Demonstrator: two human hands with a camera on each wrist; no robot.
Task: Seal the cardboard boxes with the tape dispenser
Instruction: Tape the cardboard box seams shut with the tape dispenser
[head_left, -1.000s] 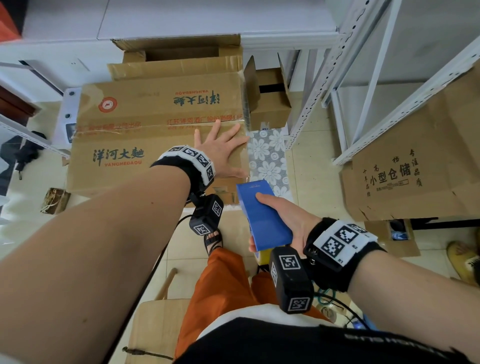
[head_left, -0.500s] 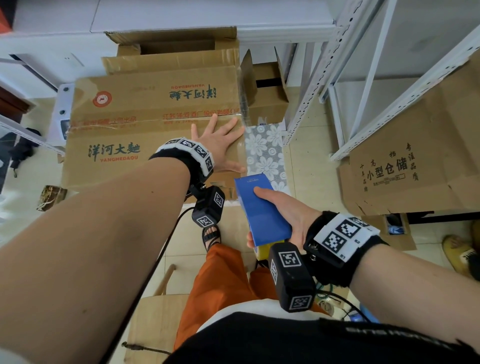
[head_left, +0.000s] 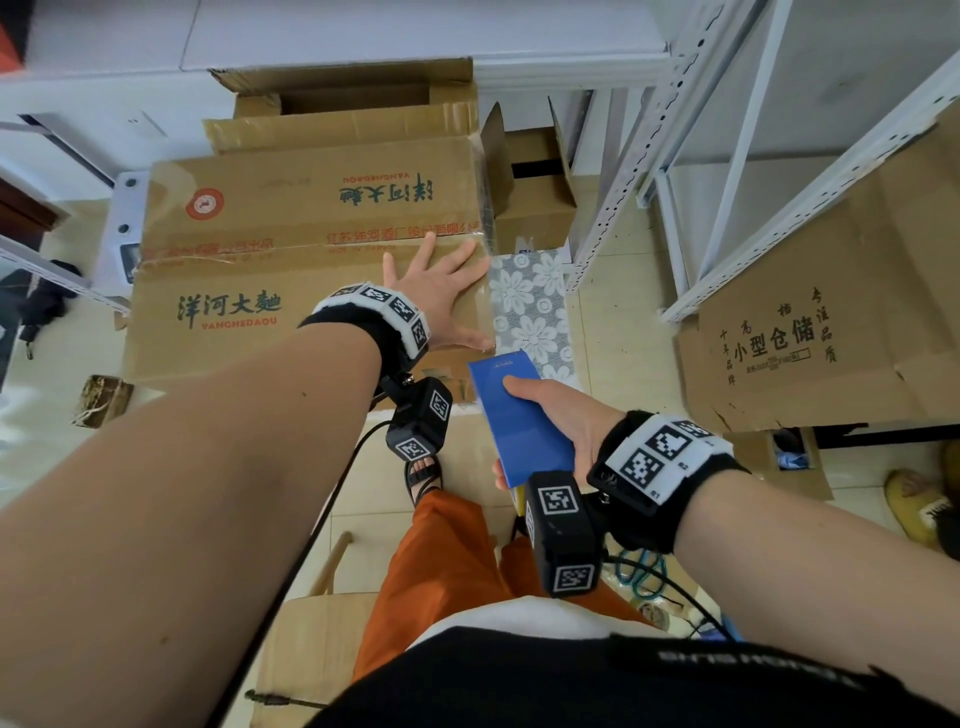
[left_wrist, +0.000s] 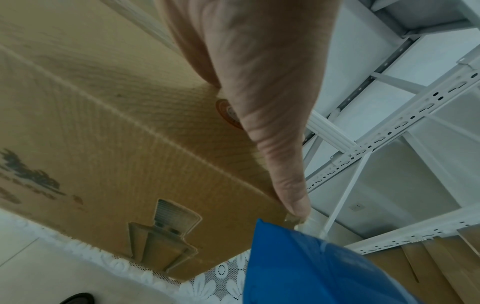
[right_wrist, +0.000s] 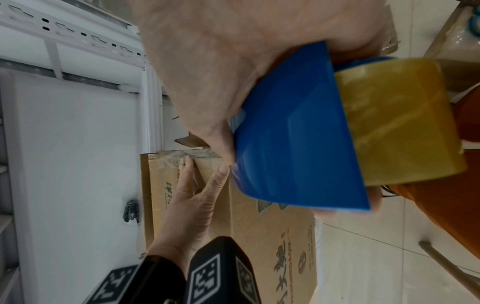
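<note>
A large brown cardboard box (head_left: 260, 270) with green and red print lies in front of me, its top flaps closed along a middle seam. My left hand (head_left: 441, 291) lies flat on the box's right end, fingers spread, thumb at the near right corner (left_wrist: 293, 201). My right hand (head_left: 561, 415) grips a blue tape dispenser (head_left: 519, 415) just off the box's near right corner. In the right wrist view the dispenser (right_wrist: 298, 144) carries a roll of yellowish clear tape (right_wrist: 397, 123), and the left hand (right_wrist: 192, 197) shows on the box (right_wrist: 272, 236).
More cardboard boxes (head_left: 353, 98) stand behind the large one, a smaller one (head_left: 535, 197) at its right. White metal shelving (head_left: 727, 171) rises on the right, with a flattened printed carton (head_left: 810, 332) leaning on it. A lace-patterned mat (head_left: 530, 312) lies under the box. A wooden stool (head_left: 311, 639) is near my legs.
The view has drifted slightly. My left hand stays flat on the box and my right hand keeps the dispenser beside the near right corner, barely shifted.
</note>
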